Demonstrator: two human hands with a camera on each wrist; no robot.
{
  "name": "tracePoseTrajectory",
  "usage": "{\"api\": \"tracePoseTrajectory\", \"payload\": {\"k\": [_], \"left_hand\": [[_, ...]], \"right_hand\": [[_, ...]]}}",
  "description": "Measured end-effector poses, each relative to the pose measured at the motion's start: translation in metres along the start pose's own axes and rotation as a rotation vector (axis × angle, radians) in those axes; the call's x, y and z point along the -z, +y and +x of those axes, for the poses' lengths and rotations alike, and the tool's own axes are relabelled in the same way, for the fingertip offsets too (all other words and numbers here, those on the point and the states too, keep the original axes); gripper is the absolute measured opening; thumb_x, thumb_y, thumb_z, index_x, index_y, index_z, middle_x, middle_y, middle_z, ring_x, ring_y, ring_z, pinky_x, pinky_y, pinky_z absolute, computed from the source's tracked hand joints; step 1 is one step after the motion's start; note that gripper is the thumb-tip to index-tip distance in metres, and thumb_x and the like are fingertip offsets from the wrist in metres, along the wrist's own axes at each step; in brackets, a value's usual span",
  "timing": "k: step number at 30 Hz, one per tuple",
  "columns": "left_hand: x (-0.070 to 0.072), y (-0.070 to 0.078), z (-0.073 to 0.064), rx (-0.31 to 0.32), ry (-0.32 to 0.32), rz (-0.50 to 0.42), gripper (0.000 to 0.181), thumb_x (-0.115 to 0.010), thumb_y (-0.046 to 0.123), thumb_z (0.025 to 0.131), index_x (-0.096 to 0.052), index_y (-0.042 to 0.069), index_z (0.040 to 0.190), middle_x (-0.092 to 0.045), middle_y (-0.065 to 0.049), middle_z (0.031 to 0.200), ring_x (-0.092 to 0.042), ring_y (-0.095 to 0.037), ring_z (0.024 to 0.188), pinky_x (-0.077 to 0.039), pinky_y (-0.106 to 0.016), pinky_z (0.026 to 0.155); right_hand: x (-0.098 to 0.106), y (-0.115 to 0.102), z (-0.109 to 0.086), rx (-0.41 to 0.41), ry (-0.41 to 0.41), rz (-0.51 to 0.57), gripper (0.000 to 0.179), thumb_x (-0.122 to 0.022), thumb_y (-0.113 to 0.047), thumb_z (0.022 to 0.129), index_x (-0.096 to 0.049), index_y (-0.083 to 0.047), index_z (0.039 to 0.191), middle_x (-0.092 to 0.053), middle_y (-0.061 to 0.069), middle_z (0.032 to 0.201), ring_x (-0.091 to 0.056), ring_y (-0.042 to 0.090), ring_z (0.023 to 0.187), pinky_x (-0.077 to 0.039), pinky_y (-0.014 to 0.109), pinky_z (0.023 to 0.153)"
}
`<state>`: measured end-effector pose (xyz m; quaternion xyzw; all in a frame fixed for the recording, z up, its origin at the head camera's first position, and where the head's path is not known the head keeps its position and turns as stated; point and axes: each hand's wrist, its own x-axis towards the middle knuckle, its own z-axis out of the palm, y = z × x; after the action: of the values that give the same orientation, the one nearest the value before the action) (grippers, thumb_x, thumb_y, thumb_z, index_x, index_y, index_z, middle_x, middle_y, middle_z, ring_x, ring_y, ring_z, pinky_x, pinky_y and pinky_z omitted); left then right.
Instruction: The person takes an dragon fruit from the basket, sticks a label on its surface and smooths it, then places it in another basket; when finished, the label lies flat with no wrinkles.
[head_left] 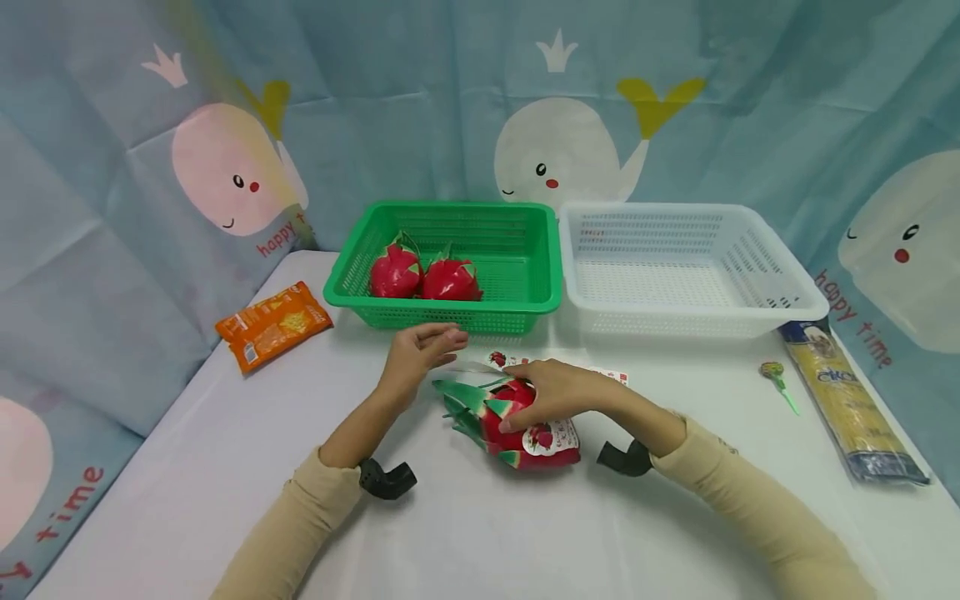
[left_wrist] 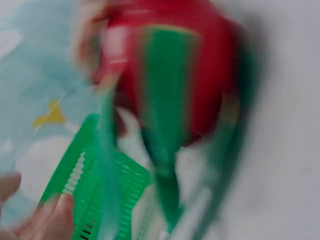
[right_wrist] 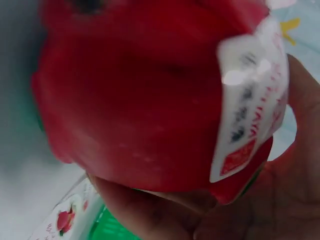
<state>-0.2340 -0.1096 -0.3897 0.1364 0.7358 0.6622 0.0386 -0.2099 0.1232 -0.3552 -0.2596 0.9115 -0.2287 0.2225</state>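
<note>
A red dragon fruit [head_left: 501, 412] with long green scales lies on its side on the white table. My right hand [head_left: 558, 390] grips it from above, thumb on the near side and fingers over the far side. A white printed sticker [head_left: 551, 438] is on the fruit's right end; the right wrist view shows the same sticker [right_wrist: 250, 100] close up on the red skin. My left hand [head_left: 422, 357] hovers to the left of the fruit's scales, fingers loosely bent and holding nothing. Behind the fruit lies a strip of printed stickers [head_left: 506, 361], partly hidden by my right hand.
At the back stands a green basket [head_left: 525, 307] with two dragon fruits [head_left: 452, 279] in it. Beside it is a white basket [head_left: 675, 321]. An orange snack packet [head_left: 276, 325] lies left; a lollipop [head_left: 780, 385] and a pasta packet [head_left: 851, 400] lie right.
</note>
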Motion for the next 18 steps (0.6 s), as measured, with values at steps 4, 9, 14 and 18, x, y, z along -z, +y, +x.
{"api": "tracePoseTrajectory", "payload": {"k": [4,9,14,18], "left_hand": [[0.016,-0.001,0.019,0.248,0.185,-0.376,0.049,-0.058,0.027,0.091,-0.049,-0.006,0.126,-0.069,-0.011,0.104,-0.069,-0.011,0.087,-0.053,-0.024,0.08],[0.028,-0.004,0.028,0.264,0.259,-0.575,0.037,-0.052,0.022,0.093,-0.051,-0.005,0.117,-0.071,-0.002,0.083,-0.07,-0.01,0.079,-0.054,-0.022,0.075],[0.031,-0.006,0.029,0.247,0.242,-0.622,0.029,-0.054,0.021,0.092,-0.054,-0.003,0.109,-0.071,-0.003,0.081,-0.07,-0.012,0.077,-0.055,-0.021,0.072],[0.031,-0.007,0.029,0.22,0.23,-0.617,0.027,-0.053,0.021,0.092,-0.054,-0.002,0.107,-0.071,-0.003,0.083,-0.07,-0.012,0.078,-0.055,-0.021,0.073]], "right_hand": [[-0.001,0.001,0.001,-0.022,-0.004,0.048,0.075,-0.07,-0.05,0.071,-0.05,-0.009,0.131,-0.062,-0.002,0.102,-0.055,0.011,0.093,-0.049,0.026,0.074],[0.011,0.01,-0.011,0.004,0.048,0.159,0.069,-0.071,-0.044,0.072,-0.053,-0.008,0.128,-0.062,0.001,0.106,-0.056,0.011,0.091,-0.051,0.025,0.072],[0.067,0.03,-0.042,0.006,0.17,0.316,0.063,-0.065,-0.031,0.081,-0.045,-0.004,0.133,-0.061,0.013,0.107,-0.062,0.017,0.081,-0.055,0.029,0.068],[0.127,0.058,-0.07,-0.11,0.382,0.378,0.06,-0.058,-0.03,0.088,-0.039,-0.002,0.138,-0.054,0.01,0.115,-0.057,0.01,0.088,-0.054,0.023,0.069]]}}
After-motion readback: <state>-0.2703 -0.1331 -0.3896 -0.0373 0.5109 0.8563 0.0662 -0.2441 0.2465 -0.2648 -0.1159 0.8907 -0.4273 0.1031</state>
